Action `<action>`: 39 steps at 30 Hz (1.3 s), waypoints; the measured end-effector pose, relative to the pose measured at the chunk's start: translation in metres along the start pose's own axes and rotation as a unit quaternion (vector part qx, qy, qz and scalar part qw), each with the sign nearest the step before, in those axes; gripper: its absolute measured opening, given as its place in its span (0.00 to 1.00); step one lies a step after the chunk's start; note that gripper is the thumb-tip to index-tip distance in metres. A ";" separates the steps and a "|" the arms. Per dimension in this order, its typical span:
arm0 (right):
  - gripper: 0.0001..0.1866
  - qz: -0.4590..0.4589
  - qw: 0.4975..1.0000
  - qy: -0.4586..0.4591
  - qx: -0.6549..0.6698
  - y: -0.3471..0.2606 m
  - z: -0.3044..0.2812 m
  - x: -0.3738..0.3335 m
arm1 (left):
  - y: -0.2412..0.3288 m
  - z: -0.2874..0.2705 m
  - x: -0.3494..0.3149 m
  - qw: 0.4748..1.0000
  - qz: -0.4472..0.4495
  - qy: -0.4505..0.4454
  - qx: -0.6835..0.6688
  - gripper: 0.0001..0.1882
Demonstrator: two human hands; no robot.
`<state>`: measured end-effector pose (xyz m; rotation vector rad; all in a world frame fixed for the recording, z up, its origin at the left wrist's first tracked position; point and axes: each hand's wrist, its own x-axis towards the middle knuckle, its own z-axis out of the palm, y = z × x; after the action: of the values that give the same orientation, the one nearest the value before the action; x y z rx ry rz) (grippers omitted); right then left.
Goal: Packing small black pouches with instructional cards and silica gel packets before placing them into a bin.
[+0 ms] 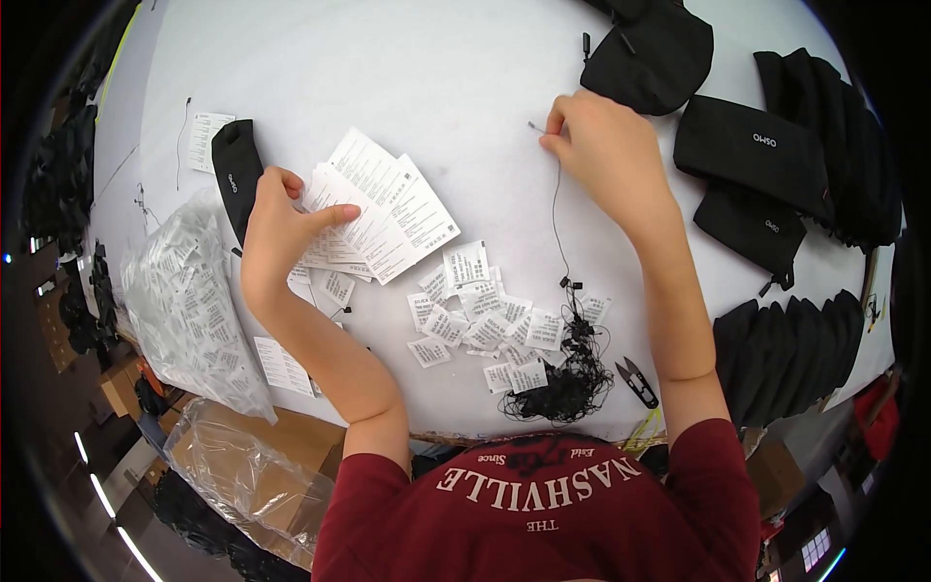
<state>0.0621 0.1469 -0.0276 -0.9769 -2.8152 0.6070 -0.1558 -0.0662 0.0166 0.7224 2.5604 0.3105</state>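
My left hand is at a fanned stack of white printed cards. Its thumb lies across the cards' left side and the other fingers curl at their edge, partly hidden. Just behind this hand, a narrow black pouch lies on the white table. Farther right, my right hand pinches a thin black cord near its small tip. The cord hangs down toward a tangled heap of black cords. Small white desiccant packets are scattered beside that heap.
A clear bag of desiccant packets stands at the left, above a cardboard box with plastic film. Black pouches pile up at the right, with a row of more pouches nearer. Thread snips lie by the cords.
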 end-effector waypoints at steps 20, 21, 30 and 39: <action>0.10 -0.064 0.878 0.058 0.471 -0.002 -0.088 -0.014 | 0.062 0.013 -0.013 0.779 0.155 0.121 -0.596 0.09; 0.09 -0.072 0.914 0.074 0.394 -0.004 -0.087 -0.012 | 0.075 0.019 -0.017 0.718 0.114 0.101 -0.679 0.11; 0.07 -0.059 0.814 -0.138 0.561 0.008 -0.108 -0.017 | 0.093 0.057 -0.020 0.401 0.113 -0.242 -0.876 0.21; 0.06 -0.080 0.872 -0.028 0.482 -0.016 -0.068 -0.012 | 0.105 0.063 -0.028 0.561 0.204 -0.237 -0.766 0.11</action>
<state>0.0772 0.1513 0.0413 -0.4943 -2.0734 1.7578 -0.0580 0.0118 0.0067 0.4489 0.7829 1.8182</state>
